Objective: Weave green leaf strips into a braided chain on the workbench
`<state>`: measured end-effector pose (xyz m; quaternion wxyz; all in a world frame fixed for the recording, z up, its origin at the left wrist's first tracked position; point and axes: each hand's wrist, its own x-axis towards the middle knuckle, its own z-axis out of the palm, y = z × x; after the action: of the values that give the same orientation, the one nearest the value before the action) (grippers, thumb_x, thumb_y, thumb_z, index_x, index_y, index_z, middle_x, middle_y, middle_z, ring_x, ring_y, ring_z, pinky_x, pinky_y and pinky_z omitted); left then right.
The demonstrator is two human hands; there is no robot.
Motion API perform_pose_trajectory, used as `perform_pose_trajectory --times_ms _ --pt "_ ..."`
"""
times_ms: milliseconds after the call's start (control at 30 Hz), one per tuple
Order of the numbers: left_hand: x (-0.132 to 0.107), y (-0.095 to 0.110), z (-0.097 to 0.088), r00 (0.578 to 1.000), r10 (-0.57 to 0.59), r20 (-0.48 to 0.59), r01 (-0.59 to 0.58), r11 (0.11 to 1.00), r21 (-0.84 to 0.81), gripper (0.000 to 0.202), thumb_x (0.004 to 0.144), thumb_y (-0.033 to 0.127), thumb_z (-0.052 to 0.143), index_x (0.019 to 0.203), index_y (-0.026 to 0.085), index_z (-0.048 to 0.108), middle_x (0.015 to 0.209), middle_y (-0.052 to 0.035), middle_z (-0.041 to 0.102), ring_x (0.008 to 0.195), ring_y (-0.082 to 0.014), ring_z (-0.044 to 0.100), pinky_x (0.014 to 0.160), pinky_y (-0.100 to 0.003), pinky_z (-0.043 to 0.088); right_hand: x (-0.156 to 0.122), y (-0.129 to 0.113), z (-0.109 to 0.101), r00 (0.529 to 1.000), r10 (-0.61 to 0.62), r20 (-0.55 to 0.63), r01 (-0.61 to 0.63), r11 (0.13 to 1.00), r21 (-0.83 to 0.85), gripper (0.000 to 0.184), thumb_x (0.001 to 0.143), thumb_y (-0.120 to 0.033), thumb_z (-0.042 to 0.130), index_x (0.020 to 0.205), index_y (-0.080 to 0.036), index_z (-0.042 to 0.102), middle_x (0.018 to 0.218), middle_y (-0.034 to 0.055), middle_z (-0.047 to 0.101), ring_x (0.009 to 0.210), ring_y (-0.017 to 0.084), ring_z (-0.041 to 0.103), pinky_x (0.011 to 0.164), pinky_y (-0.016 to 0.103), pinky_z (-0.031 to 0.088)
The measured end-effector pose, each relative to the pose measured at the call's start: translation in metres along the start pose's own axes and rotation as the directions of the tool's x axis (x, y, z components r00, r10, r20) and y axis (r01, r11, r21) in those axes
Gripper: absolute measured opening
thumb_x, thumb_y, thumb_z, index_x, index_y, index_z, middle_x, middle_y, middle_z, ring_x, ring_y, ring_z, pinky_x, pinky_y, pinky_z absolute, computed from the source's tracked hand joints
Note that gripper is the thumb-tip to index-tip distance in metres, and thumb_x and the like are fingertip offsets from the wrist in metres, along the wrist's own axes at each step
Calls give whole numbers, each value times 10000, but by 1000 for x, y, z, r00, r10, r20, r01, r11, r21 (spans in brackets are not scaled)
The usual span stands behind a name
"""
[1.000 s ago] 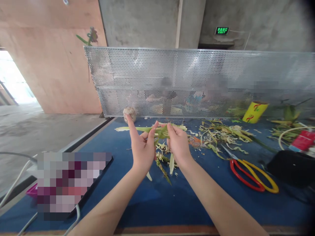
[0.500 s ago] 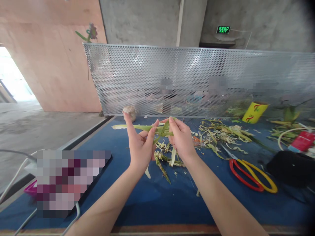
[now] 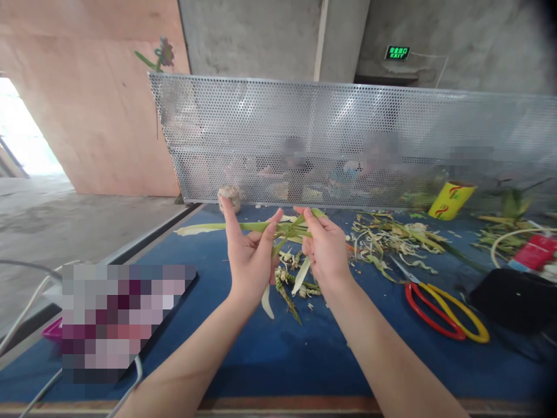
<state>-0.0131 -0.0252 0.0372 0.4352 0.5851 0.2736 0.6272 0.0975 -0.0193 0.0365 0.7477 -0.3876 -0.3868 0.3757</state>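
Observation:
Long green leaf strips (image 3: 248, 226) stretch between my two hands above the middle of the table, with a pale end sticking out to the left. My left hand (image 3: 251, 258) pinches them between thumb and fingers, its index finger raised. On the right, my right hand (image 3: 328, 247) grips the other end, where a strip folds over near the thumb. Pale strip ends (image 3: 301, 277) hang below both hands. Beneath lie finished-looking braided green pieces (image 3: 287, 296) on the blue tabletop (image 3: 278, 360), partly hidden by my hands.
Scissors (image 3: 444, 310) with red and yellow handles lie right, near a heap of leaf scraps (image 3: 400, 235). A yellow roll (image 3: 452, 200), black object (image 3: 513, 299) and red-labelled item (image 3: 533, 251) stand farther right. A pixelated flat device (image 3: 126, 319) is left; a perforated metal screen (image 3: 261, 139) stands behind.
My right hand has shifted slightly right, away from the left hand. The pale leaf end reaches farther left, and the hanging strips have swung a little. Both hands keep their grip.

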Motion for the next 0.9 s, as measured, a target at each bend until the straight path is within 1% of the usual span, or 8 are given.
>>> perform_pose_trajectory --times_ms 67,167,233,433,533,633,800,900 --pt "1 1 -1 1000 20 3 -20 1000 -16 879 836 279 518 1314 435 -204 1100 -64 629 225 11 353 241 -164 326 0 -4 -2 984 60 170 -64 998 20 304 749 -458 572 907 -204 629 337 -111 307 257 39 199 308 224 133" --pt "1 3 -1 999 33 35 -31 999 -41 885 839 267 517 1317 419 -212 1037 -53 658 221 6 357 228 -148 298 -1 -10 -5 880 194 434 -202 979 -28 315 749 -461 584 939 -210 595 284 -141 232 234 36 163 319 223 113" --pt "1 3 -1 998 38 58 -34 997 -67 880 841 256 514 1324 410 -204 1006 -58 670 216 0 356 224 -149 289 -1 -12 -8 845 252 471 -270 962 -29 280 729 -438 618 880 -207 575 273 -147 237 229 31 161 325 219 95" --pt "0 4 -2 996 51 72 -47 997 -59 874 840 253 513 1331 407 -194 1007 -78 670 233 -14 394 226 -155 315 -2 -7 -11 751 390 533 -457 889 -8 326 686 -491 632 701 -193 500 445 -102 448 254 -7 178 333 210 53" --pt "0 4 0 996 50 68 -49 998 -29 880 832 241 524 1345 383 -178 929 -64 693 226 -16 385 218 -148 315 -3 -8 -9 794 340 504 -393 920 -3 267 701 -447 634 755 -205 536 391 -121 363 265 8 178 331 214 59" --pt "-1 3 1 998 45 49 -44 999 -18 864 837 240 513 1345 394 -168 982 -68 681 220 -5 368 209 -143 315 -5 -10 -7 832 298 468 -316 948 -43 235 696 -408 648 734 -204 538 378 -123 331 277 15 189 324 214 79" --pt "-1 2 -1 991 53 122 -53 999 -6 834 844 230 499 1356 386 -142 1076 -88 647 287 -29 462 290 -174 439 -8 -10 -6 873 283 396 -231 957 -176 236 709 -400 626 669 -189 527 386 -101 387 282 13 218 314 203 101" --pt "0 2 -3 992 51 114 -53 998 15 845 836 231 513 1362 373 -133 1081 -100 644 256 -15 414 247 -165 392 -10 -8 -6 914 237 329 -160 956 -244 169 718 -339 619 699 -184 557 382 -95 406 286 18 257 311 193 140"
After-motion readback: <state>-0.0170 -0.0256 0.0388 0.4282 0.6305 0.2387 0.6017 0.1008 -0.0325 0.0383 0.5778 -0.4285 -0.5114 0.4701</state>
